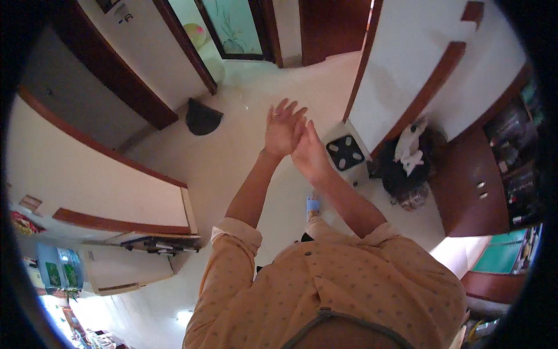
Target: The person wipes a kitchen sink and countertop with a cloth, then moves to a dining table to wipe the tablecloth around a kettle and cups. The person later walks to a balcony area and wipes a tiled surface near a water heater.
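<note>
My left hand (285, 129) and my right hand (310, 152) meet in front of me above the tiled floor (244, 174). The left one shows its back, with its fingers spread and a ring on one finger. Its lower edge overlaps the right hand, whose palm side and raised thumb show. The left hand hides part of the right fingers. No object is visible in either hand. Below my right forearm, one foot in a light blue slipper (313, 205) stands on the floor.
A black bathroom scale (345, 152) lies right of my hands, before a wall. Beyond it, pale cloth (409, 152) rests on a dark heap beside a brown cabinet (471, 192). A black half-round object (202, 117) stands ahead left. A framed glass door (233, 30) is ahead.
</note>
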Demonstrator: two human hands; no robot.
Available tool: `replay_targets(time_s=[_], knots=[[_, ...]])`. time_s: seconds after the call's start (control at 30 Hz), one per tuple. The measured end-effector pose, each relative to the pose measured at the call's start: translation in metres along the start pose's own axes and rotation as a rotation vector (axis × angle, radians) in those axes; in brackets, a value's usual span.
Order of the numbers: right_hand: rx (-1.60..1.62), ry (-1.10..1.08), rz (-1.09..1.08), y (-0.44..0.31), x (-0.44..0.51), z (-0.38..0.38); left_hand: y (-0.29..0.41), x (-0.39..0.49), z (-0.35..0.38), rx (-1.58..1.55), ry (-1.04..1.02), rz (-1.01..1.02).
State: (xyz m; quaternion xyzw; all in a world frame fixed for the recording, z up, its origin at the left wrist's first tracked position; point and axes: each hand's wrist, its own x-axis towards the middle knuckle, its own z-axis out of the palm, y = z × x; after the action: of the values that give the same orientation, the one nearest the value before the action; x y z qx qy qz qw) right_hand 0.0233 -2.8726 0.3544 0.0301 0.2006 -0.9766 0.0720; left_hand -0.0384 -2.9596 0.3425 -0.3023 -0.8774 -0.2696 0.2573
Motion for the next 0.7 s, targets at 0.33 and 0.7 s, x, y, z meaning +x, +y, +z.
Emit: replay_targets(time_s=[0.33, 0.7], knots=[[-1.685, -0.798, -0.984, -0.036, 0.221, 0.031, -0.176, 0.103, 0.079, -1.617, 0.034, -0.764], [-1.684, -1.095, -0.894, 0.006, 0.515, 0.020, -0.317, 0.218, 0.088, -1.896, 0.634, -0.799]])
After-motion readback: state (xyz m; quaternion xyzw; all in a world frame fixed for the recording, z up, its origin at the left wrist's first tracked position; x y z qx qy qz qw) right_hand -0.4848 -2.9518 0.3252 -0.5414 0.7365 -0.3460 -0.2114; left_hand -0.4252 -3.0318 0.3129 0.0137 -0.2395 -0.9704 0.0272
